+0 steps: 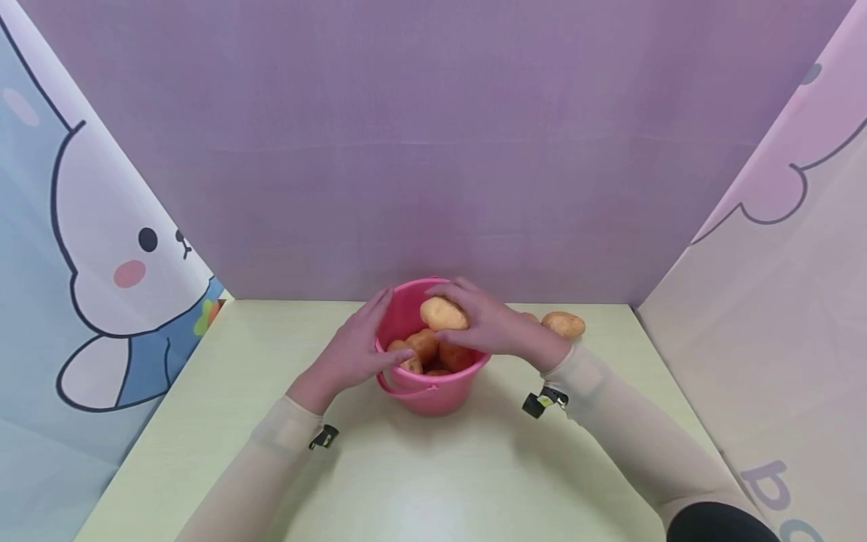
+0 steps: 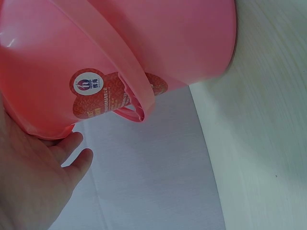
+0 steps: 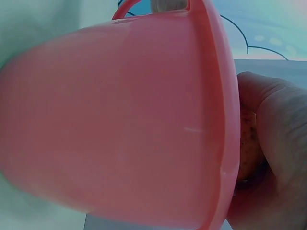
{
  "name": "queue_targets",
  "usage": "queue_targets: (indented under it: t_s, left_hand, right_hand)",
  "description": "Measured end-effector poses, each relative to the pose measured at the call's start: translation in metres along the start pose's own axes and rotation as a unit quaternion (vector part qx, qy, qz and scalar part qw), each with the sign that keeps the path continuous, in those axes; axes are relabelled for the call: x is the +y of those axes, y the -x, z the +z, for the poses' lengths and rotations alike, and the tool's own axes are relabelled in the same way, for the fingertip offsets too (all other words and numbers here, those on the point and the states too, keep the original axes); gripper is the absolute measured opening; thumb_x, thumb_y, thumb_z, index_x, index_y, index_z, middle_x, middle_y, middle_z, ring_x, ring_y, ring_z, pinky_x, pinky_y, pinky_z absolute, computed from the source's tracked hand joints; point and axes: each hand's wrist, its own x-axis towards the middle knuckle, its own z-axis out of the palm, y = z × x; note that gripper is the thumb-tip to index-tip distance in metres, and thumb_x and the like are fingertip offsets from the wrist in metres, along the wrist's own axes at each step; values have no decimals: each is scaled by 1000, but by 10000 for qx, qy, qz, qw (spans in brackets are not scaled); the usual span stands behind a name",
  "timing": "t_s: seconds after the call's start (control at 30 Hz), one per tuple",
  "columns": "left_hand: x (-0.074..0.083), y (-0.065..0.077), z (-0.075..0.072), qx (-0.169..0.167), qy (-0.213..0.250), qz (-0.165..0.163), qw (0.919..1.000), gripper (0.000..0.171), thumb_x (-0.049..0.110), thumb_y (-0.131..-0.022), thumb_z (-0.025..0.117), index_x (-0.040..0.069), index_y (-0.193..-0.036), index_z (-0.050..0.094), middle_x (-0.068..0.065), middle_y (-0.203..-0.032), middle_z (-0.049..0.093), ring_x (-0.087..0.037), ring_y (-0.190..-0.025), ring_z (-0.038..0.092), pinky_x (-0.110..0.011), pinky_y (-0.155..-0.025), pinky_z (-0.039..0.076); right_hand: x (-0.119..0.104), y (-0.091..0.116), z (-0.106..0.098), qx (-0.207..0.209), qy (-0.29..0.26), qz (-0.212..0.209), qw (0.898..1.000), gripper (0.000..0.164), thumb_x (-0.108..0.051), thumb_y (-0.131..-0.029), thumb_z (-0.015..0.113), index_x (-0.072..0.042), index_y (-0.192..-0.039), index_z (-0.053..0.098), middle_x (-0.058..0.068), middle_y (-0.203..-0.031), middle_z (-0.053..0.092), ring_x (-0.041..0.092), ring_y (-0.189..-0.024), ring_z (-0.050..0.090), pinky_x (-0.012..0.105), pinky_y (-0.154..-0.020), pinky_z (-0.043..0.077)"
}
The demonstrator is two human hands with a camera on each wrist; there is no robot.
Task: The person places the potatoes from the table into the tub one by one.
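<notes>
A pink bucket (image 1: 433, 395) stands on the table near the back wall, with several potatoes (image 1: 423, 345) inside. My right hand (image 1: 491, 320) reaches over the bucket's right rim and grips a pale potato (image 1: 443, 313) between thumb and fingers at the mouth. The right wrist view shows part of a potato (image 3: 249, 143) under that hand, beside the rim. My left hand (image 1: 352, 346) holds the bucket's left rim, its thumb reaching over the edge. In the left wrist view its fingertips (image 2: 79, 165) lie around the outside of the rim.
Two more potatoes lie on the table to the right of the bucket, one potato (image 1: 564, 324) in plain sight and the other partly behind the right wrist. The bucket's handle (image 2: 136, 88) hangs down its front. A purple wall (image 1: 433, 150) closes off the table's back.
</notes>
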Motion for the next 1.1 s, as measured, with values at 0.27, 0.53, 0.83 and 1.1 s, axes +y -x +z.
queue_targets:
  t_s: [0.27, 0.53, 0.83, 1.1]
  left_hand:
    - [0, 1, -1, 14, -60, 116, 9999, 121, 70, -91, 79, 10, -178, 19, -11, -182, 24, -42, -162, 33, -66, -115, 49]
    - [-1, 1, 0, -8, -59, 101, 9999, 122, 71, -91, 78, 10, -178, 18, -11, -183, 23, -42, -162, 34, -66, -112, 53]
    - [-2, 2, 0, -2, -55, 77, 10000, 120, 64, -92, 82, 10, -178, 19, -10, -183, 23, -42, -162, 33, -66, -114, 51]
    - [0, 3, -1, 3, -22, 86, 10000, 122, 70, -91, 80, 10, -178, 19, -11, -183, 22, -42, -163, 32, -67, -116, 49]
  right_hand:
    - [-2, 0, 4, -116, 76, 13, 9999, 66, -30, -100, 85, -24, -159, 55, 6, -157, 50, 25, -130, 62, 45, -97, 64]
    - [-2, 0, 4, -129, 179, -274, 9994, 62, -28, -100, 85, -15, -154, 58, 12, -163, 49, 33, -146, 52, 54, -110, 58]
    - [-1, 6, -2, -42, 223, -7, 9997, 52, -31, -101, 83, -19, -147, 62, 4, -156, 52, 29, -141, 55, 50, -106, 60]
    - [7, 22, -17, 308, -49, 333, 9990, 47, -27, -102, 83, -15, -144, 67, 10, -142, 58, 35, -126, 65, 49, -97, 64]
